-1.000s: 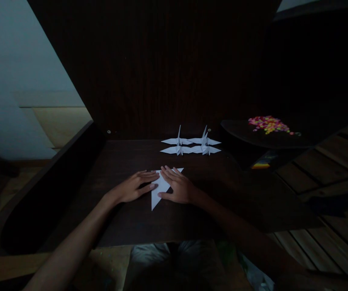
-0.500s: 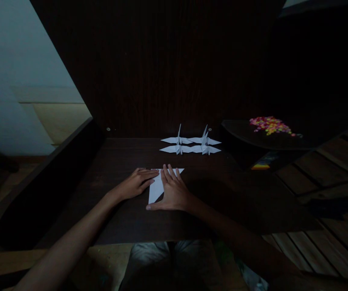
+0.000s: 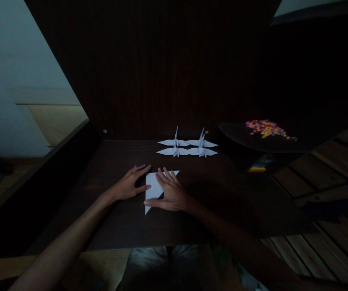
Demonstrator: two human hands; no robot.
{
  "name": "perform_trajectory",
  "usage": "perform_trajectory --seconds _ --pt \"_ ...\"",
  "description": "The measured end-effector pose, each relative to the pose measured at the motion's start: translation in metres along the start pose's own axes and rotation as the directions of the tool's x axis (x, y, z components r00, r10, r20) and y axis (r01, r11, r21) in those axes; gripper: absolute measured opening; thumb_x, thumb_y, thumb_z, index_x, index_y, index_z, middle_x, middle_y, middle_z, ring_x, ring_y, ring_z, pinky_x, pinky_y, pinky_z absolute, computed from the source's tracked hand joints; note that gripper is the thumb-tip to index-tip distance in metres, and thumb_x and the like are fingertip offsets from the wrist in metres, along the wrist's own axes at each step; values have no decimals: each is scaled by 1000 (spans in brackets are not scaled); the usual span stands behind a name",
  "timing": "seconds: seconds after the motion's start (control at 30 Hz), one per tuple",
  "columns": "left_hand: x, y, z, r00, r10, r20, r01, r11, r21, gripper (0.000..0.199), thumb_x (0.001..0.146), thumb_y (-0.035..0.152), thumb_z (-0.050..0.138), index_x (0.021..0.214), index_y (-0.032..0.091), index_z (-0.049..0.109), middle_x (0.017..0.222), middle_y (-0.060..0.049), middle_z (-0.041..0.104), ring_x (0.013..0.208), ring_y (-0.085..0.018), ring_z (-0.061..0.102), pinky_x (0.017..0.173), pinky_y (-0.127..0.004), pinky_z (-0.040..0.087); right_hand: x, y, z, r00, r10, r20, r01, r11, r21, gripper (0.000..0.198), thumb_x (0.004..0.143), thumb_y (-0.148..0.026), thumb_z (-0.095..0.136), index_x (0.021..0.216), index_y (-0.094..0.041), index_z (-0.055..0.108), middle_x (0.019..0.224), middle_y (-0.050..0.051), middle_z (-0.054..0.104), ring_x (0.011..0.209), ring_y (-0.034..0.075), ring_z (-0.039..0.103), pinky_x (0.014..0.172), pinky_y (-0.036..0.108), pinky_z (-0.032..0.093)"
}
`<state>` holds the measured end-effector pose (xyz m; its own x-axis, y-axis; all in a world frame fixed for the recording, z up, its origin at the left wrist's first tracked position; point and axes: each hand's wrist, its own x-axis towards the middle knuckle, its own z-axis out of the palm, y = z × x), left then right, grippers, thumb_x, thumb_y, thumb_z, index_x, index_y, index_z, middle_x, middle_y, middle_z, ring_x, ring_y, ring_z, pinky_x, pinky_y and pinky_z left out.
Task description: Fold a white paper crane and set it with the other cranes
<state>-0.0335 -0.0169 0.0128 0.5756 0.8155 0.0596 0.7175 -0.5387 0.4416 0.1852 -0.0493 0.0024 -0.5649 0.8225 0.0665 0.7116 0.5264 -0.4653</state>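
Paper edges: the white paper triangle (image 3: pixel 153 184) lies flat on the desk (image 3: pixel 125 232), between the hands; its top edge faces the cranes, its slanted edge lies partly under the right hand, and its lowest corner points to the front edge.
Room around it: bare wood lies between the triangle and the front edge, and a narrower strip separates it from the cranes.
Left hand (image 3: pixel 130 184): open, gripping nothing; thumb on the paper's left edge, fingers reaching past its top-left corner.
Right hand (image 3: pixel 174 194): open and spread flat, pressing on the paper, pinching nothing.
Count: one triangle, four white paper cranes (image 3: pixel 168 152) in two rows of two, two screw heads (image 3: pixel 105 131); the bright pieces (image 3: pixel 266 128) are too small to count.
Surface: dark wood, with a back panel (image 3: pixel 161 72) and a corner shelf (image 3: pixel 234 131) bearing the bright pieces.
Room: dim; pale wall (image 3: pixel 10 48) at left, wooden slats (image 3: pixel 310 250) at right.
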Motion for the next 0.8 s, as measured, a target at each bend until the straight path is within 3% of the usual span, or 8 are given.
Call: perform_trajectory --seconds 0.13,0.23,0.37,0.47,0.53,0.67,0.8 --pt "-3 6 -6 999 1 -49 -6 995 -97 80 81 45 62 147 21 26 130 -9 59 123 -26 48 104 -44 36 1 7 -5 995 -3 -96 7 999 41 77 78 -61 57 137 -13 46 147 14 39 139 33 28 113 50 23" --pt "-3 7 -6 995 -31 -95 15 986 -167 78 77 43 66 144 21 32 119 -8 65 115 -26 53 102 -44 38 4 13 -4 983 29 -183 -19 998 57 55 80 -38 61 131 -19 52 141 10 48 133 30 37 108 53 29" --pt "-2 5 -3 989 -88 -119 29 903 -428 68 76 35 67 137 19 41 98 -5 66 91 -21 61 89 -39 47 5 17 -5 951 42 -306 -10 995 103 64 74 -32 67 135 -21 48 143 11 44 135 32 32 107 54 30" --pt "-1 4 -3 991 -132 -39 81 788 -611 65 76 30 66 135 16 43 86 -2 62 76 -16 59 75 -32 50 3 17 -8 910 77 -407 -10 986 165 82 71 -31 71 143 -18 34 149 14 32 138 32 26 111 52 28" --pt "-1 5 -7 988 -155 7 125 765 -632 60 76 29 65 132 16 49 81 0 60 74 -15 58 74 -32 50 2 17 -9 888 123 -443 -3 965 262 94 70 -31 72 148 -18 21 151 15 26 138 31 28 109 50 32" --pt "-2 11 -17 990 -136 33 125 750 -650 36 73 29 68 107 16 68 84 -2 59 80 -17 59 76 -32 50 4 22 -3 882 219 -418 61 825 562 108 67 -34 75 149 -23 6 150 19 26 122 29 49 96 46 48" --pt "-4 18 -21 979 -203 -15 114 607 -787 30 71 32 73 95 14 69 88 -4 63 81 -19 61 71 -31 52 6 21 2 915 329 -232 -5 586 810 99 63 -36 77 144 -18 22 133 21 51 104 26 63 87 42 53"
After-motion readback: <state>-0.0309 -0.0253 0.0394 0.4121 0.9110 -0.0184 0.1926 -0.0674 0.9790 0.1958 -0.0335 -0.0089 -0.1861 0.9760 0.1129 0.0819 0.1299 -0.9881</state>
